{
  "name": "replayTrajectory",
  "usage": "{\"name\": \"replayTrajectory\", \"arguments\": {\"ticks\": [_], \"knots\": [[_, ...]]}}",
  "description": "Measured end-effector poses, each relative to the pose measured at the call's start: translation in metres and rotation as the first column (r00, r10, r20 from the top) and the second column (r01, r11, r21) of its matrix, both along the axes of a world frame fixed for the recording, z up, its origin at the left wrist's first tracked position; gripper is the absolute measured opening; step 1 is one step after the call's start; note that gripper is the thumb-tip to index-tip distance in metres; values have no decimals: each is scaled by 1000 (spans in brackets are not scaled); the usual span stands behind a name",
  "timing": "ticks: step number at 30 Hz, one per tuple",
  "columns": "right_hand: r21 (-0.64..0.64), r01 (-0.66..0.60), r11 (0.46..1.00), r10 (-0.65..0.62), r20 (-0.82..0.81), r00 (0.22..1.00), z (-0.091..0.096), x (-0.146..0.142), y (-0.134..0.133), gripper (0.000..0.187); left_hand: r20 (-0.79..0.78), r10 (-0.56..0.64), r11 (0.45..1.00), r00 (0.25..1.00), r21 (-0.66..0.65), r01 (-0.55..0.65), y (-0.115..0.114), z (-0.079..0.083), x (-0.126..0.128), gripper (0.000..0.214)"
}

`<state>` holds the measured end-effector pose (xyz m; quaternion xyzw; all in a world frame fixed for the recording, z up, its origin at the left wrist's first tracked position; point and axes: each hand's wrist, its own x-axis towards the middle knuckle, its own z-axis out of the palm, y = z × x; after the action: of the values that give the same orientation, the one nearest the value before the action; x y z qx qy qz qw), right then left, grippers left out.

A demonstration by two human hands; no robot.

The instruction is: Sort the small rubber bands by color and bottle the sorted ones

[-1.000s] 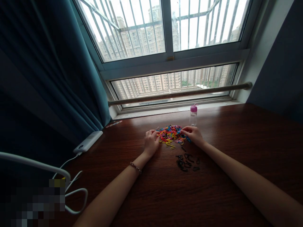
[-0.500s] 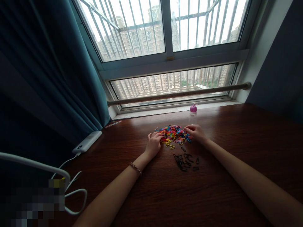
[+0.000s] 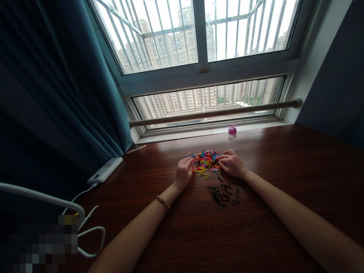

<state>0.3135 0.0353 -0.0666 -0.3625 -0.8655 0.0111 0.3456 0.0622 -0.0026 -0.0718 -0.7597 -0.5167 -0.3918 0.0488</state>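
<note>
A heap of small coloured rubber bands lies on the dark wooden table. My left hand rests at the heap's left edge, fingers curled against the bands. At the heap's right edge, my right hand has its fingertips pinched into the bands; what they hold is too small to make out. Nearer to me lies a separate small group of black bands, between my two forearms. A single black band sits between the two groups.
A small clear bottle with a pink cap stands behind the heap by the window sill. At the left lie a white power bank and white cables. A teal curtain hangs at the left.
My right hand has slid slightly leftward and nearer into the right edge of the coloured heap. My left hand has barely moved.
</note>
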Motion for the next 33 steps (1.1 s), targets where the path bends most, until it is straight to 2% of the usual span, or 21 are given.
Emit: {"name": "replayTrajectory", "arguments": {"ticks": [7,11,14,20,23,27,33], "knots": [[-44,54,998,-59,-127,990,-5,3,9,23,118,-50,998,992,-19,53,-6,4,2,8],[-53,102,993,-110,-164,980,-5,5,11,24,156,-101,994,983,-18,105,-9,6,5,11],[-26,98,995,-101,-150,983,-5,4,9,22,139,-142,990,980,-3,144,-10,8,6,13],[38,25,999,-24,-37,999,-9,0,9,19,152,-137,990,979,2,138,-7,6,3,12],[40,38,998,-37,-32,999,-10,0,11,20,182,-100,994,978,-20,106,-4,4,1,14],[41,35,999,-32,-60,998,-9,1,12,21,236,6,999,972,-44,4,1,2,-3,18],[-5,83,997,-81,-248,965,-6,1,11,19,227,182,979,957,-137,-154,6,-1,-10,15]]}}
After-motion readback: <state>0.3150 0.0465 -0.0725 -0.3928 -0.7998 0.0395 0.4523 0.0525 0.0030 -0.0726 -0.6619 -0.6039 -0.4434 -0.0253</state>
